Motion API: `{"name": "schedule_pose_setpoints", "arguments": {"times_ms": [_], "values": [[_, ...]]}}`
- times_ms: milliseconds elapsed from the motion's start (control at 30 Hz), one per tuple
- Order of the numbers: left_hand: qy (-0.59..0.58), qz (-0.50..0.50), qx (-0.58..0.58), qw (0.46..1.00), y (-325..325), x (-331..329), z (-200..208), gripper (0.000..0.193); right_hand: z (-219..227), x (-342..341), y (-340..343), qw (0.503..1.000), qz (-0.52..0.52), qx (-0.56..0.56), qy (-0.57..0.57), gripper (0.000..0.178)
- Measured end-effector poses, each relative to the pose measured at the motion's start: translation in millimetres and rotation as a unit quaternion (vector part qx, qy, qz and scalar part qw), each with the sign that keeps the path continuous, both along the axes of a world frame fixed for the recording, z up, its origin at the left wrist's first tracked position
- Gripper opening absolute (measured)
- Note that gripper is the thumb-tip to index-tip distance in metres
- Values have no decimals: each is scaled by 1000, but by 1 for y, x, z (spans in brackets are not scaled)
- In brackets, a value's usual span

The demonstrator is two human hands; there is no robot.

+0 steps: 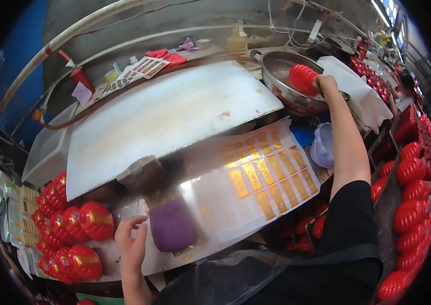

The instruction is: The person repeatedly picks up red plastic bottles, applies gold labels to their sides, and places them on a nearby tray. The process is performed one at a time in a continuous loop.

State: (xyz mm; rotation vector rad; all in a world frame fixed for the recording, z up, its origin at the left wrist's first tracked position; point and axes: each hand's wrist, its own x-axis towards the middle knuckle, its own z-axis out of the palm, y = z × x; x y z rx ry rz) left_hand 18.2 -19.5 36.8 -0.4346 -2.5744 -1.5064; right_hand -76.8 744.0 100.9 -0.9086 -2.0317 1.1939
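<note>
My right hand, at the end of an outstretched arm, is closed on a glossy red ribbed lantern-shaped piece. It holds the piece over a round metal pan of liquid at the far right. My left hand hovers near the front edge of the bench, its fingers bent and apart with nothing seen between them. Just right of it lies a purple cloth pad. A translucent sheet with rows of gold rectangular decals spreads across the bench between my arms.
Red ribbed pieces with gold labels are grouped at the left. A white board slopes behind the sheet. A lavender bowl sits under my right forearm. More red pieces line the right side, where another person is farther back.
</note>
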Motion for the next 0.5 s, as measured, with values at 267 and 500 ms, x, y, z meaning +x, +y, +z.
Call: {"name": "schedule_pose_setpoints", "arguments": {"times_ms": [267,500], "values": [[83,-88,-92,988,5,3,18,24,69,20,-22,965,-23,261,28,28],[184,-144,-96,968,47,0,40,37,142,57,-211,940,267,207,-47,20]]}}
